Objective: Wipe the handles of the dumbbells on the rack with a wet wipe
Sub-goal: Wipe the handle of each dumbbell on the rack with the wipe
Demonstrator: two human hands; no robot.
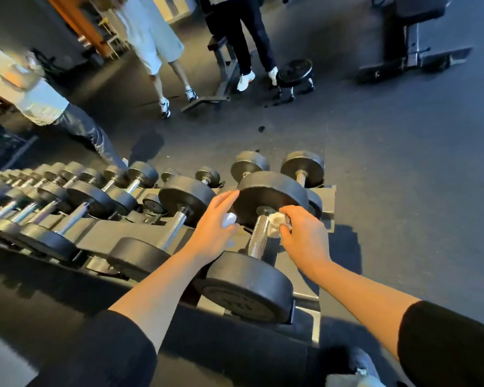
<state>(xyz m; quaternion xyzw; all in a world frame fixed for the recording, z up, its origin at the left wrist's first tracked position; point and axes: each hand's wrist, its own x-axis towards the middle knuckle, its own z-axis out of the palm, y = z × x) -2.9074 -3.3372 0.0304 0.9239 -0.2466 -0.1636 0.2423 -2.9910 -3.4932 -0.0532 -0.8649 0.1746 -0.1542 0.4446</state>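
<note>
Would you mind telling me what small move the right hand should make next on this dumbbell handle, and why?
Probably slide the wet wipe down the handle toward the near weight head. The right hand pinches the wipe against the handle's far end, beside the far head, so the knurled length below looks unwiped. The left hand rests by that head, holding something small and white.

wet wipe (275,222): white | dumbbell heads (246,286): black | handle (259,238): silver

A crumpled white wet wipe (275,223) presses the far end of the rack-end dumbbell's (259,241) knurled chrome handle.
</note>
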